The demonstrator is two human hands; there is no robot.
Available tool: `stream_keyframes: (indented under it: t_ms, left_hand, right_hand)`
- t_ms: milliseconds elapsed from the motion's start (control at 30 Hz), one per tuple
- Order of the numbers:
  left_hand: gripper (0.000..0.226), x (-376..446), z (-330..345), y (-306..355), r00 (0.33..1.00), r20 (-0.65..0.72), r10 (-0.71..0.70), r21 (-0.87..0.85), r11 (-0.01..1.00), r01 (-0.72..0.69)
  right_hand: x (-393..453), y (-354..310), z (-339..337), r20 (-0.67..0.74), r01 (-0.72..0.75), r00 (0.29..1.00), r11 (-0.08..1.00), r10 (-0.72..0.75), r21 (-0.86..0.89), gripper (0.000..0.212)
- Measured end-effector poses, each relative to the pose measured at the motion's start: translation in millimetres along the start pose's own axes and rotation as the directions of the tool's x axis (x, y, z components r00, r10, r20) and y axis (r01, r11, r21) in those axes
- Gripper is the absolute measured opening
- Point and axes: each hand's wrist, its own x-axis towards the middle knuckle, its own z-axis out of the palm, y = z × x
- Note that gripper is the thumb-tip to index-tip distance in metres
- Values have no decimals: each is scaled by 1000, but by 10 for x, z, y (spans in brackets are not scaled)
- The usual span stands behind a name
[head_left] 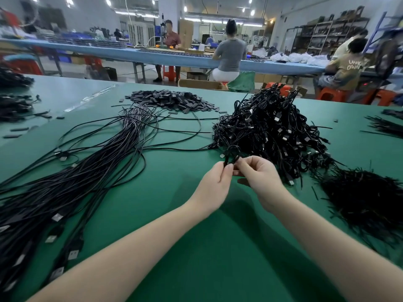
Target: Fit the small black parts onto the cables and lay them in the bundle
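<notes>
My left hand (219,179) and my right hand (259,174) meet over the green table (196,247), both pinching one coiled black cable (230,154) whose metal plug hangs at its left. Right behind it rises a tangled heap of coiled black cables (272,131). A pile of small black parts (174,102) lies at the back centre. A long bundle of straightened cables (72,186) runs from that pile down to the lower left, plugs towards me.
A heap of thin black ties (366,197) lies at the right. More cable piles (13,105) sit at the far left and some at the right edge (388,125). Beyond the table, several people sit at a long blue bench (139,54).
</notes>
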Motion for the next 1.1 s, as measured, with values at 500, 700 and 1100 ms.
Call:
stream_keyframes:
  t_ms: [500, 700, 1100]
  left_hand:
    - [24, 167, -86, -289, 983, 10, -182, -100, 978, 182]
    - [1, 179, -92, -334, 989, 71, -127, -98, 986, 134]
    - [3, 168, -105, -366, 997, 70, -34, -127, 991, 42]
  right_hand:
    - [-63, 301, 126, -6, 1, 1000, 994, -1, 111, 14]
    - [-34, 315, 108, 30, -29, 999, 973, 23, 229, 7]
    - [0, 327, 122, 16, 72, 997, 969, -78, 237, 8]
